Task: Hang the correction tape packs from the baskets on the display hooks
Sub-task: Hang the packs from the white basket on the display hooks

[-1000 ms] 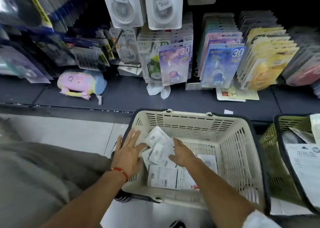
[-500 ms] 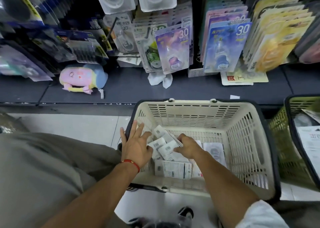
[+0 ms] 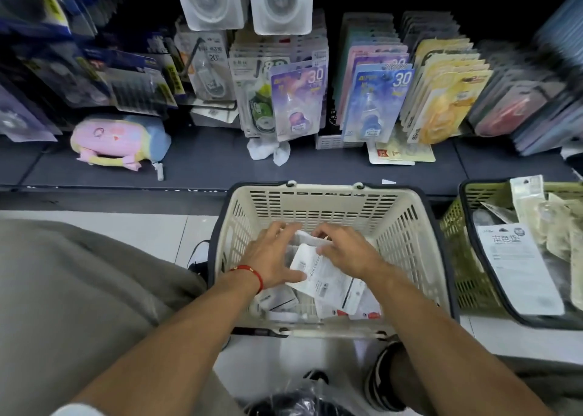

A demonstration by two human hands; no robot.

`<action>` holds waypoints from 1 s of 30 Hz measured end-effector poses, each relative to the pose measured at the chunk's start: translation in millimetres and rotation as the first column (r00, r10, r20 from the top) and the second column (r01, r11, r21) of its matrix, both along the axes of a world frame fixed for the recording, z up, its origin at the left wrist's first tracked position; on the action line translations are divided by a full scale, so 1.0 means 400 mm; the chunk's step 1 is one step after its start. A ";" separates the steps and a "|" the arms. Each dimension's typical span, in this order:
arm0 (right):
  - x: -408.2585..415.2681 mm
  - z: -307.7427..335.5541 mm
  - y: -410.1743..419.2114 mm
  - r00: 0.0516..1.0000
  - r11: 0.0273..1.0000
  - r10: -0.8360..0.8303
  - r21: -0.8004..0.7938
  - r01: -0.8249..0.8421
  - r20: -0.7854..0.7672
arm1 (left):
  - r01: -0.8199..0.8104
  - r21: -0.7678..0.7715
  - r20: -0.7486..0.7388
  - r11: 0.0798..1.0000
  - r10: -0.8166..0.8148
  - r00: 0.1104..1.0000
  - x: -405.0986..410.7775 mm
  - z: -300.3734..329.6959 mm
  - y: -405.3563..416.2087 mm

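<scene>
Hands [image 3: 310, 254] grip flat glossy packs [image 3: 321, 273] inside slotted plastic basket [image 3: 315, 201].

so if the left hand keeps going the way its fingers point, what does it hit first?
Probably the white packs bunched between both hands; its fingers already lie at their edge. Past those comes the cream basket's far wall. Depth is unclear.

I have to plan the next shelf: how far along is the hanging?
Done: many packs already hang on the hooks. In hand: the left hand and right hand hold a white pack inside the cream basket. Left: more packs beneath it, and the green basket holds more.
</scene>
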State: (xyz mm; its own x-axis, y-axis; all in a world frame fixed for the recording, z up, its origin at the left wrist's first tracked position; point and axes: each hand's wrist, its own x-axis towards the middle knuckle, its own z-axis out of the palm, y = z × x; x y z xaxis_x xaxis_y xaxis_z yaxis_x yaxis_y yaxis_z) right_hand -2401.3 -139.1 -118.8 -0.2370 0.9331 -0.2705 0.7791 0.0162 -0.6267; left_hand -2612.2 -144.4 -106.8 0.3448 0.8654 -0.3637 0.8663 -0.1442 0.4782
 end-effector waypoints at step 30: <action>-0.062 0.129 -0.048 0.390 0.548 -0.831 -0.708 0.445 -0.397 | -0.500 0.261 0.364 0.826 0.396 0.843 0.052 0.051 -0.020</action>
State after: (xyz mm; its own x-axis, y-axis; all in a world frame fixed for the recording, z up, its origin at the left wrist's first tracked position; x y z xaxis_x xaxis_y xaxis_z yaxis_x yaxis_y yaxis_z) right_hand -2426.1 -158.3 -67.3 0.1049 0.6808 -0.7249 -0.1937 -0.7010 -0.6864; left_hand -2591.2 -152.4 -86.4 -0.0708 0.9972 0.0257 0.7083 0.0321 0.7052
